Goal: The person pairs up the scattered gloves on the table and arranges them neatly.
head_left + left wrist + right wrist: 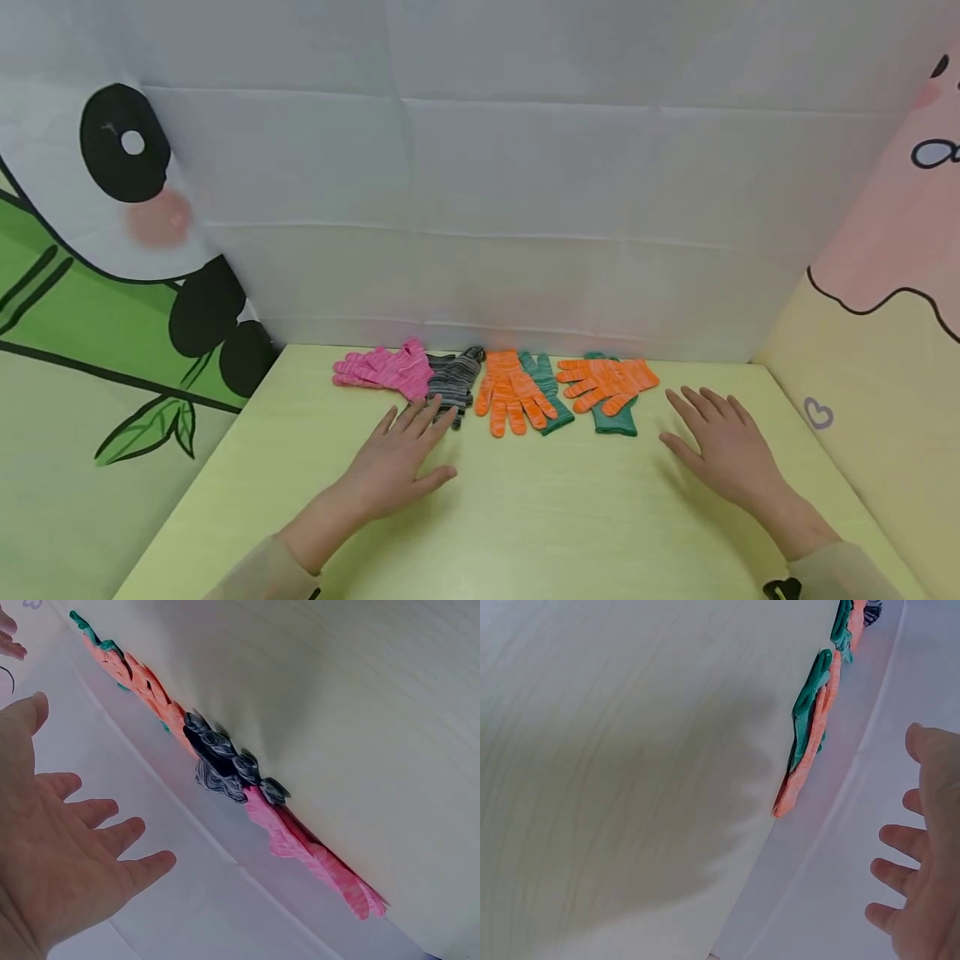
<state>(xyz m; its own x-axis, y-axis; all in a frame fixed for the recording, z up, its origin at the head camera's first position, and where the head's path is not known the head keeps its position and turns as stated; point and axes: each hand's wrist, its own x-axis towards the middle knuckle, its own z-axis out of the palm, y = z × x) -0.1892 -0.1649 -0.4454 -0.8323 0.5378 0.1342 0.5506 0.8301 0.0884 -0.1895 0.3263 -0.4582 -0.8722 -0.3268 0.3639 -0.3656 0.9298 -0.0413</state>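
Observation:
Knitted gloves lie in a row at the back of the table. At the left is a pink glove pair point(386, 371), beside dark grey striped gloves point(453, 379). Two orange gloves point(510, 390) point(609, 382) lie across green gloves point(551, 392) point(617, 419). My left hand point(397, 467), fingers spread, hovers in front of the pink and grey gloves and holds nothing. To the right of the row my right hand point(723, 450) is held above the table, fingers extended, also holding nothing. The left wrist view shows the grey gloves point(225, 761) and pink gloves point(307, 851) beyond the fingers.
The pale yellow table point(525, 517) ends at a white back wall point(487, 183). On the left stands a panel with a cartoon panda and green bamboo point(112, 317). A pink and yellow panel point(862, 367) closes the right side. Both hands cast shadows on the tabletop.

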